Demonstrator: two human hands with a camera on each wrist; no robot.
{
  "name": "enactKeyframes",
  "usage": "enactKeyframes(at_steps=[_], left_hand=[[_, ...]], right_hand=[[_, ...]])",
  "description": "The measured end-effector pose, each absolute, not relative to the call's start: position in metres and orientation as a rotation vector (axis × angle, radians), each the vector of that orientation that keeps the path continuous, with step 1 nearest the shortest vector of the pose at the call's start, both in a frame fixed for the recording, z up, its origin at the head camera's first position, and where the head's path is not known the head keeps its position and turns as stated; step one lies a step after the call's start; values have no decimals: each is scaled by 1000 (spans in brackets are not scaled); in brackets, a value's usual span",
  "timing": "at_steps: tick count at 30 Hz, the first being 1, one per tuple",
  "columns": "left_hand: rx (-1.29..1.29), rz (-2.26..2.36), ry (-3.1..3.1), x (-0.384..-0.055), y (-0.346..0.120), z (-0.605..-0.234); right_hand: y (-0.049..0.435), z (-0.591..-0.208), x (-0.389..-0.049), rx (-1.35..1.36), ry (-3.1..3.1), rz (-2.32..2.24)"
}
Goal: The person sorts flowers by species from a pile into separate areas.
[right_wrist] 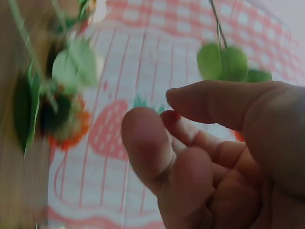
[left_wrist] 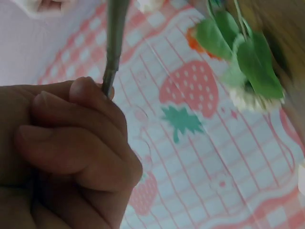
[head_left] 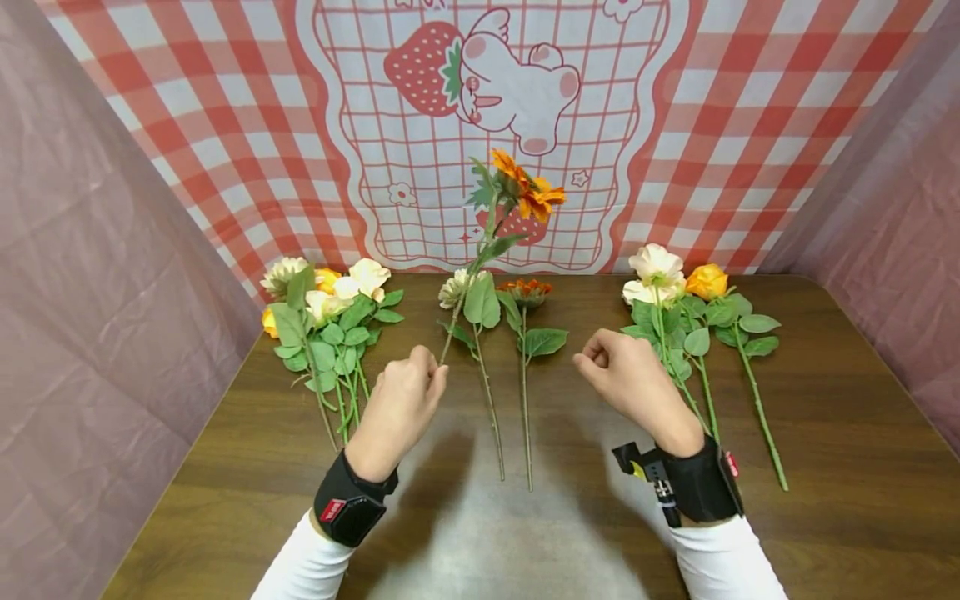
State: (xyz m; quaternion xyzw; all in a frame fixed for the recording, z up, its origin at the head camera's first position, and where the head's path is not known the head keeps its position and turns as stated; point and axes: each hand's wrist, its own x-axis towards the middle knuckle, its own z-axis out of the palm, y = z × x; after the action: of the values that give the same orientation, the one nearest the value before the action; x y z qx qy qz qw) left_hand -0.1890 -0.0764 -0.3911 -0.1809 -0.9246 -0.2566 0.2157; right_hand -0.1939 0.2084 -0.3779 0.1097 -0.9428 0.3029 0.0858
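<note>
My left hand (head_left: 401,400) pinches a long-stemmed orange flower (head_left: 534,196) low on its stem. The bloom stands raised and leans right, in front of the printed cloth. In the left wrist view its stem (left_wrist: 114,43) rises from between thumb and curled fingers. My right hand (head_left: 626,379) hovers over the table's right half with loosely bent fingers and holds nothing; the right wrist view shows a gap between thumb and fingertips. Between the hands lie a cream flower (head_left: 454,289) and another orange flower (head_left: 527,290), their stems pointing toward me.
At the left lies a bunch of cream and yellow roses (head_left: 337,304) with a pale flower on it. White roses (head_left: 655,271) and a yellow rose (head_left: 707,282) lie at the right. A checked strawberry cloth (head_left: 255,125) hangs behind the brown wooden table (head_left: 847,417).
</note>
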Motion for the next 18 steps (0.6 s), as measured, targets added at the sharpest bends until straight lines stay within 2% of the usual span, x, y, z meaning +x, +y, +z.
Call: enactKeyframes(at_steps=[10, 18], left_hand=[[-670, -794, -2519, -175, -51, -400], [-801, -912, -2549, -166, -40, -402]], right_hand=[[168, -381, -183, 561, -2662, 1153], [151, -386, -180, 635, -2582, 1390]])
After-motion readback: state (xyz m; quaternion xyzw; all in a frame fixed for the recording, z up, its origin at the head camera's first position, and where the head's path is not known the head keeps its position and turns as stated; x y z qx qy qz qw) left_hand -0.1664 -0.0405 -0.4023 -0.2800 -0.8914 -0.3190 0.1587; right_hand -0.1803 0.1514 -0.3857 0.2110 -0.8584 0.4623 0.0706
